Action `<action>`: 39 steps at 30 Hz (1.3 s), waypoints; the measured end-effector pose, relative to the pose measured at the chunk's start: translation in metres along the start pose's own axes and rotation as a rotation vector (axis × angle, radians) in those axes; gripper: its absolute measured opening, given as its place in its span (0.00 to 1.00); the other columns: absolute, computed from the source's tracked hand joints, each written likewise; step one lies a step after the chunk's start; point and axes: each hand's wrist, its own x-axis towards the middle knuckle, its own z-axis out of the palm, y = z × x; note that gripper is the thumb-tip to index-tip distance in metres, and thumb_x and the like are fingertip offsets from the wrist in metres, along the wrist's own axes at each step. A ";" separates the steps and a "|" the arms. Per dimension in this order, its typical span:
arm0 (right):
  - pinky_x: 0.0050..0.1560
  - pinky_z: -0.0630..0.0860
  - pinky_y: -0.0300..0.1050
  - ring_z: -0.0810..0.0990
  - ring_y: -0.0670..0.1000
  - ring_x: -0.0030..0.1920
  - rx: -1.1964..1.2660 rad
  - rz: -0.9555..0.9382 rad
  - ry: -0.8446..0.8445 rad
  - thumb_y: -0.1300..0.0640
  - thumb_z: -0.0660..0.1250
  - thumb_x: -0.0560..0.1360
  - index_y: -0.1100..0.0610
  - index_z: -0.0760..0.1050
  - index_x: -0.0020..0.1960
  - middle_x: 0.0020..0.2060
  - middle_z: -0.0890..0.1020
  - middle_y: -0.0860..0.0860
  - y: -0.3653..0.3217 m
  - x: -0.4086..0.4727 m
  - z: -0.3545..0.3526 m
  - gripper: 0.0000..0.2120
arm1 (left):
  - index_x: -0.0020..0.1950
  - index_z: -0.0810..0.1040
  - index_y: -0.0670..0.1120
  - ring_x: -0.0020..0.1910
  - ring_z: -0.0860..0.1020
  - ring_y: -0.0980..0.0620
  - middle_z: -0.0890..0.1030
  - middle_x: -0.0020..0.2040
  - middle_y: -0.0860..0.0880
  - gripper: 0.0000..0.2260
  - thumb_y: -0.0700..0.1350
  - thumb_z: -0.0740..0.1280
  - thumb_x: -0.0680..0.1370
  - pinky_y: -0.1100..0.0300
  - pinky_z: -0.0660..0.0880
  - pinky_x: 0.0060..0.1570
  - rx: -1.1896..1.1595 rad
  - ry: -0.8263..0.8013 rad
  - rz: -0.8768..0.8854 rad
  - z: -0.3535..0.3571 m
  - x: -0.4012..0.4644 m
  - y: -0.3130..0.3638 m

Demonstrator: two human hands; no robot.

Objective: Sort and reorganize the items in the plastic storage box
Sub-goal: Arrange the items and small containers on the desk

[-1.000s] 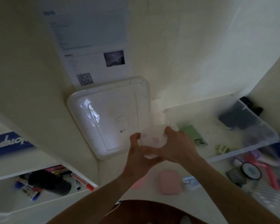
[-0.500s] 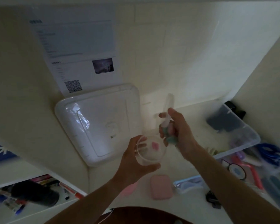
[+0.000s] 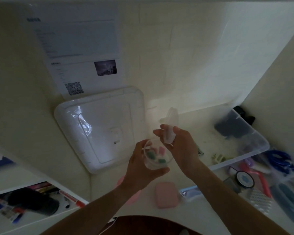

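Observation:
My left hand (image 3: 139, 168) grips a small clear round container (image 3: 157, 156) with pink and green bits inside. Just above it my right hand (image 3: 180, 143) pinches the container's clear lid (image 3: 171, 126), held upright and off the container. The clear plastic storage box (image 3: 255, 155) stands on the white surface to the right, with a dark item (image 3: 231, 128) at its far end and a few small pieces on its floor. Its white lid (image 3: 102, 126) leans against the wall to the left.
A pink case (image 3: 166, 195) and a clear pouch (image 3: 191, 194) lie in front of me. Combs, a round mirror (image 3: 244, 179) and a blue cable (image 3: 278, 160) crowd the right side. An open shelf at lower left holds markers (image 3: 71, 198) and a black item (image 3: 32, 200). Papers hang on the wall.
Both hands held the closed container together; my right hand has since pulled the lid off and raised it, leaving the open container in my left hand. The view shifted slightly.

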 end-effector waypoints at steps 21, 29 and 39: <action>0.58 0.76 0.38 0.76 0.42 0.55 -1.273 -0.128 -0.468 0.47 0.82 0.62 0.42 0.68 0.70 0.59 0.74 0.40 -0.054 0.025 -0.037 0.40 | 0.71 0.68 0.45 0.60 0.80 0.49 0.75 0.66 0.40 0.40 0.36 0.80 0.62 0.48 0.80 0.55 -0.495 -0.238 -0.221 -0.018 0.019 0.016; 0.62 0.75 0.42 0.75 0.46 0.61 -1.111 -0.201 -0.708 0.59 0.80 0.65 0.41 0.67 0.72 0.62 0.73 0.47 -0.072 0.033 -0.017 0.41 | 0.64 0.75 0.38 0.49 0.77 0.36 0.78 0.57 0.35 0.29 0.58 0.59 0.74 0.45 0.78 0.52 -1.290 -0.439 -0.711 -0.026 0.024 0.047; 0.66 0.72 0.42 0.69 0.45 0.67 -1.198 -0.211 -0.861 0.66 0.80 0.63 0.51 0.60 0.75 0.67 0.69 0.47 -0.086 0.031 -0.010 0.48 | 0.64 0.78 0.39 0.40 0.77 0.41 0.79 0.51 0.38 0.41 0.74 0.56 0.74 0.55 0.76 0.38 -1.196 -0.629 -0.739 -0.030 0.031 0.045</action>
